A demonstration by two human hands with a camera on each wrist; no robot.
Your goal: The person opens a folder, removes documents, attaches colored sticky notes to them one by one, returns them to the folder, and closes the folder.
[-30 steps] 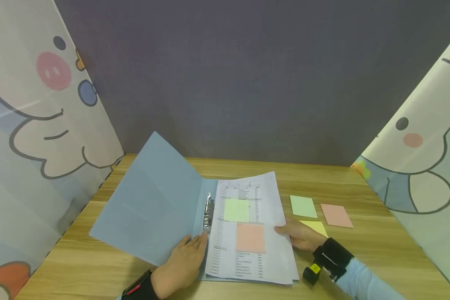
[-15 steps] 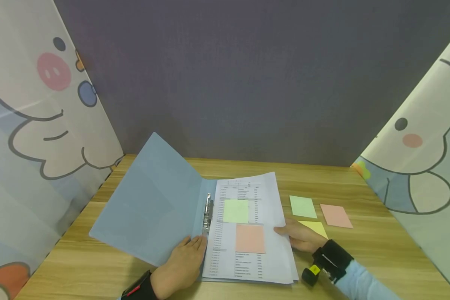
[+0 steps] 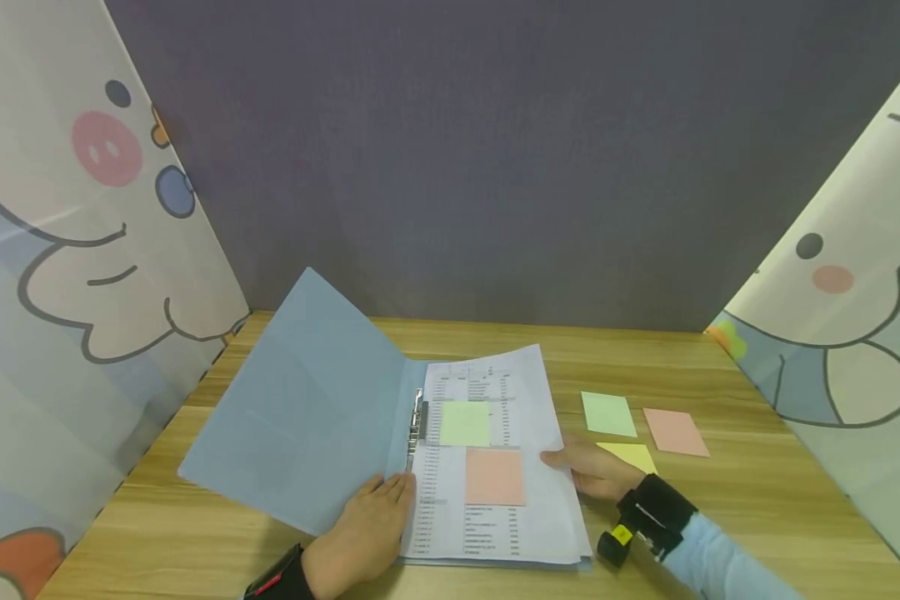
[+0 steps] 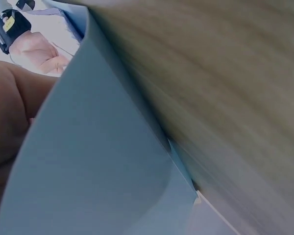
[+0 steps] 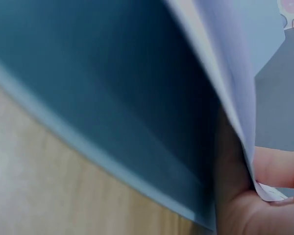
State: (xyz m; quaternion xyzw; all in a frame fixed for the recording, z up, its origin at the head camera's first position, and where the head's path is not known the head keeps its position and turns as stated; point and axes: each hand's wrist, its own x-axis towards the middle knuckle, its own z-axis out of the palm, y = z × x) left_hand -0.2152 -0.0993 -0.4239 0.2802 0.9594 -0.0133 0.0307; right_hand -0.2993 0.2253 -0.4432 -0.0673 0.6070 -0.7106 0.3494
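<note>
A light blue folder [image 3: 300, 408] lies spread on the table, its cover raised at a slant on the left. Along its spine runs a metal lever clip [image 3: 416, 421]. Printed sheets [image 3: 543, 521] lie over the right half, bearing a green sticky note [image 3: 465, 423] and a pink sticky note [image 3: 495, 477]. My right hand [image 3: 596, 468] pinches the right edge of the sheets, thumb on top; in the right wrist view the fingers [image 5: 232, 166] are underneath, above the folder's back cover. My left hand [image 3: 367, 529] rests at the spine's lower end, fingers extended beside the sheets' left edge.
Right of the folder lie a green pad [image 3: 608, 414], a pink pad [image 3: 676, 432] and a yellow pad [image 3: 630, 456], the last partly behind my right hand. A dark panel [image 3: 465, 167] stands behind the wooden table [image 3: 750, 517], with cartoon-printed panels at both sides.
The sheets and my right hand have shifted slightly left, bringing the sheets' left edge closer to the clip and spine. My left hand stays about where it was.
</note>
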